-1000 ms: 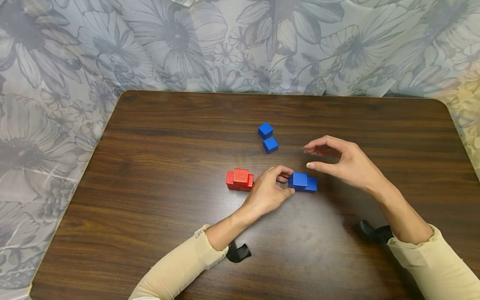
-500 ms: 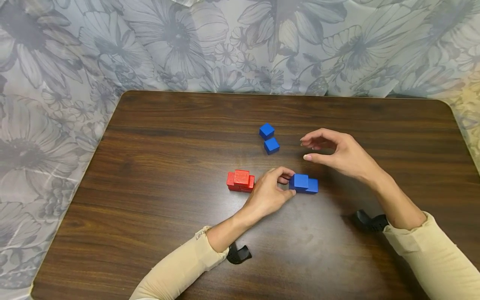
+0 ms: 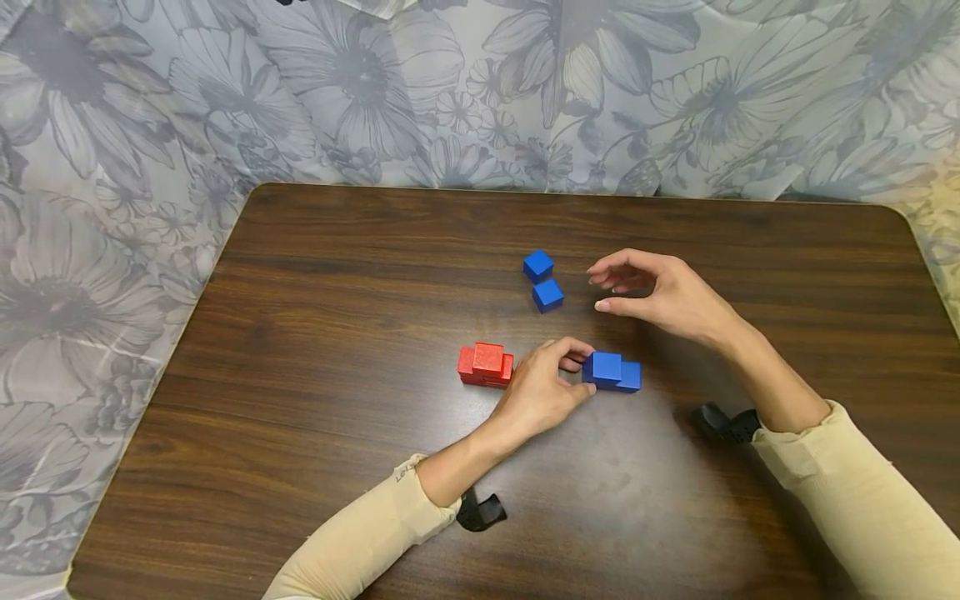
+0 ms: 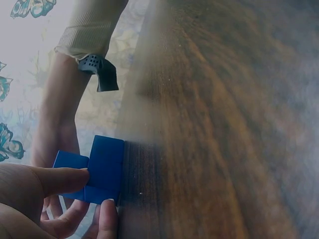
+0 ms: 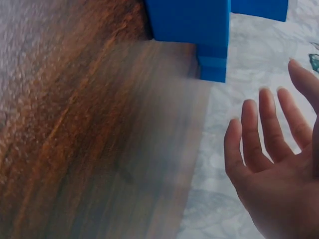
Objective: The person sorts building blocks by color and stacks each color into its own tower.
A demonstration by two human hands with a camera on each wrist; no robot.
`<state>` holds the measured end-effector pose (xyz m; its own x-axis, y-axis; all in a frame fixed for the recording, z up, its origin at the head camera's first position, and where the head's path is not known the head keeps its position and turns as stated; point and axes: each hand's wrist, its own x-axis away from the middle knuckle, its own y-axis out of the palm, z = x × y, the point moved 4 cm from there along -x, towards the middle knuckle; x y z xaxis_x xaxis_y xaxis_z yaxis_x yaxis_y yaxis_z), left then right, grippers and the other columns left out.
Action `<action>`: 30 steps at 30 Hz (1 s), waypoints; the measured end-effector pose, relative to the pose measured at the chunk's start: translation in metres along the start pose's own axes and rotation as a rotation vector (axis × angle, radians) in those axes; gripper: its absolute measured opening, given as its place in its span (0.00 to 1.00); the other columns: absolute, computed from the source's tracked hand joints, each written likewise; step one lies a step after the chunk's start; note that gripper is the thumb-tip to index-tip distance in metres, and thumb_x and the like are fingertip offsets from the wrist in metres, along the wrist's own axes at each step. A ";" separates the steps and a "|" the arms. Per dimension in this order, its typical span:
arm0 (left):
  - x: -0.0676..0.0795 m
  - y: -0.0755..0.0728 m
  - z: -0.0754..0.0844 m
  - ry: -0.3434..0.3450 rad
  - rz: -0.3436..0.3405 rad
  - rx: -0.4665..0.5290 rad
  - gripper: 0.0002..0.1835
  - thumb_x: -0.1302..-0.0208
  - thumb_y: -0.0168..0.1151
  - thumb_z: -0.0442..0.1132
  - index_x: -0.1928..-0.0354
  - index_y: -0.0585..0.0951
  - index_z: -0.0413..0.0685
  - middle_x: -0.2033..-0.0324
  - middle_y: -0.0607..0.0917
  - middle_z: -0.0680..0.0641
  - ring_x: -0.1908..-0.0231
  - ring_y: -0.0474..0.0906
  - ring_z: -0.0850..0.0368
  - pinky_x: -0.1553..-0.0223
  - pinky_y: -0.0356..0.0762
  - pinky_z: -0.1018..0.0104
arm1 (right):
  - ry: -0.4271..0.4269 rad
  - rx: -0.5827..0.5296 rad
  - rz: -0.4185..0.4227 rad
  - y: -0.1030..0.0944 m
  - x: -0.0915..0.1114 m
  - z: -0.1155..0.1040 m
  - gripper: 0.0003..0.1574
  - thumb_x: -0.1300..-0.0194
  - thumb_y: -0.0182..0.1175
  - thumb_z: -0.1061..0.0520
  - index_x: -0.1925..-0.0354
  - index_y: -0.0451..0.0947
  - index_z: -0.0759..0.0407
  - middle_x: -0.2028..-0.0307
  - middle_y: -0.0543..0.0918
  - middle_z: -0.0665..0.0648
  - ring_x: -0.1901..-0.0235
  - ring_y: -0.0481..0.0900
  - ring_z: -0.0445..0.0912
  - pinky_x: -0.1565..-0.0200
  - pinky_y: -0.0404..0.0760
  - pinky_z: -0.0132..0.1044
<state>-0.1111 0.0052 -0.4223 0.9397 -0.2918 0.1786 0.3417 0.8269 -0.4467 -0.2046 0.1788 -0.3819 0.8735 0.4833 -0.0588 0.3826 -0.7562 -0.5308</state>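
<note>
My left hand (image 3: 536, 387) pinches the left end of a small blue block stack, thumb in front and fingers behind. The stack has one upper block (image 3: 607, 367) over a lower layer that juts out to the right (image 3: 630, 377). In the left wrist view the thumb lies against the upper blue block (image 4: 70, 159), and a fingertip is at the lower part. My right hand (image 3: 667, 296) hovers with fingers spread from the thumb and nothing between them. Left of it lie two loose blue cubes, a farther one (image 3: 538, 266) and a nearer one (image 3: 548, 296).
Just left of my left hand stands a stack of red blocks (image 3: 487, 360), one block on top of the others. The brown wooden table (image 3: 337, 292) ends at the back against a flower-patterned cloth (image 3: 360, 83). Black wrist mounts (image 3: 480, 510) hang below both sleeves.
My right hand has moved away from beside the blue stack, back and to the left, nearer the two loose blue cubes. My left hand keeps its place at the blue stack.
</note>
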 end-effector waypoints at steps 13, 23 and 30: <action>0.000 0.000 -0.001 -0.009 0.000 -0.009 0.20 0.43 0.73 0.36 0.48 0.83 0.54 0.56 0.83 0.54 0.55 0.80 0.64 0.58 0.75 0.73 | 0.021 -0.030 -0.053 0.003 -0.017 0.013 0.23 0.38 0.70 0.58 0.45 0.79 0.58 0.52 0.83 0.59 0.53 0.81 0.52 0.54 0.79 0.29; -0.001 0.000 -0.002 0.001 -0.004 -0.007 0.20 0.43 0.73 0.36 0.48 0.83 0.53 0.56 0.82 0.54 0.55 0.80 0.63 0.59 0.75 0.74 | 0.022 -0.082 -0.110 0.009 -0.029 0.017 0.21 0.38 0.70 0.61 0.46 0.80 0.61 0.48 0.83 0.59 0.53 0.82 0.52 0.57 0.80 0.32; -0.002 0.001 -0.001 0.009 0.000 -0.015 0.20 0.43 0.73 0.35 0.48 0.83 0.53 0.56 0.83 0.53 0.56 0.80 0.63 0.59 0.76 0.74 | 0.013 -0.090 -0.148 0.015 -0.039 0.022 0.21 0.38 0.70 0.61 0.47 0.80 0.61 0.53 0.84 0.58 0.55 0.83 0.49 0.56 0.81 0.32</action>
<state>-0.1125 0.0061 -0.4242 0.9397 -0.2960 0.1711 0.3418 0.8195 -0.4600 -0.2399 0.1579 -0.4063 0.8092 0.5870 0.0250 0.5322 -0.7142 -0.4546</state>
